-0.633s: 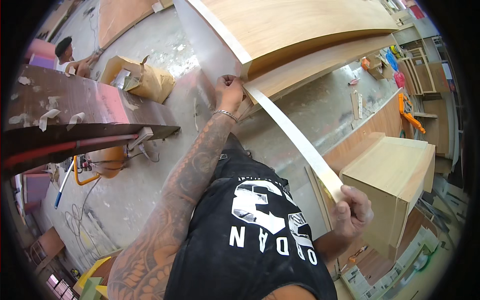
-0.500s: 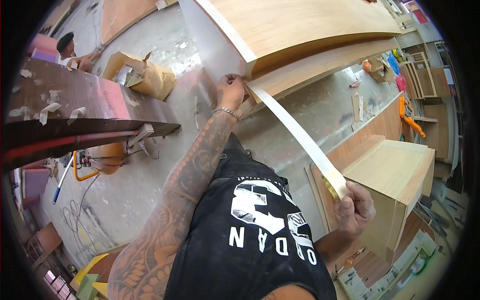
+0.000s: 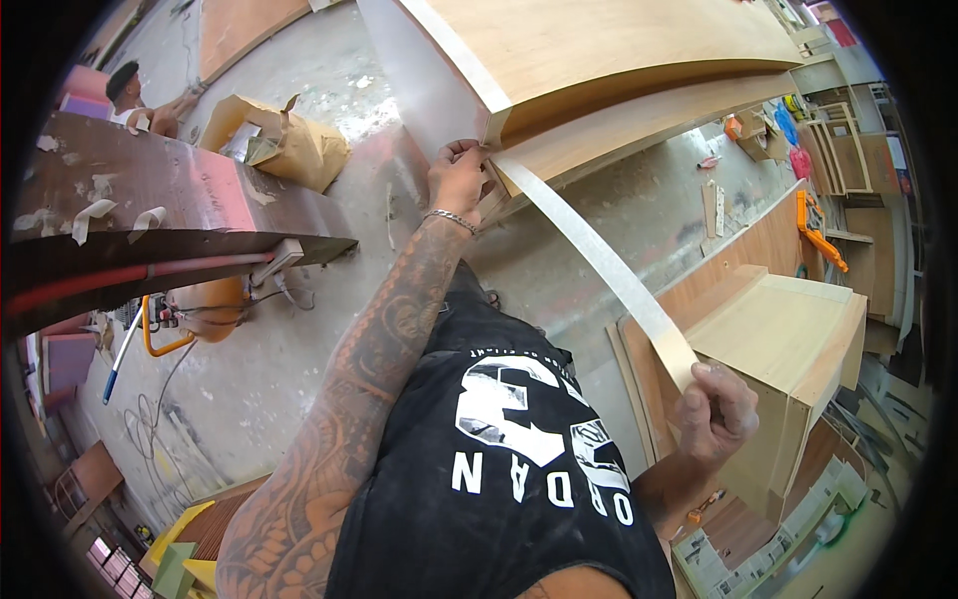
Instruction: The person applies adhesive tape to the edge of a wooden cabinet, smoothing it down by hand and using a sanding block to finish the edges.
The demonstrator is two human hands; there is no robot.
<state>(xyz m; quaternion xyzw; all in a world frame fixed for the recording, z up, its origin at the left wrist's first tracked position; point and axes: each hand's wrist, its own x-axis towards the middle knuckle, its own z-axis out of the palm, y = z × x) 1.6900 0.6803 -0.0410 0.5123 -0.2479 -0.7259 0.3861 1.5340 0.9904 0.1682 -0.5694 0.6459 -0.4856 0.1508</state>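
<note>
A long, flat white strip [image 3: 597,255], like tape or edging, stretches from the corner of a pale wooden cabinet [image 3: 639,95] toward me on the right. My left hand [image 3: 463,180] is at that corner, fingers pinched together on the strip's far end; the fingertips partly hide the contact. The near end is gripped between thumb and fingers of my right hand [image 3: 717,407], beside a small wooden box [image 3: 763,324]. Between the hands the strip hangs in a slight curve. A similar white band [image 3: 454,52] runs along the cabinet's edge.
On the left stands a dark plank bench [image 3: 180,190] with torn tape on it, beside a brown paper sack [image 3: 284,145]. An orange tank [image 3: 212,309] and loose cable lie below it. Another person [image 3: 135,100] sits at upper left. Boards [image 3: 738,265] lie on the right.
My right hand has moved slightly right, and the strip's yellow-marked underside no longer shows. My left hand stays at the cabinet corner.
</note>
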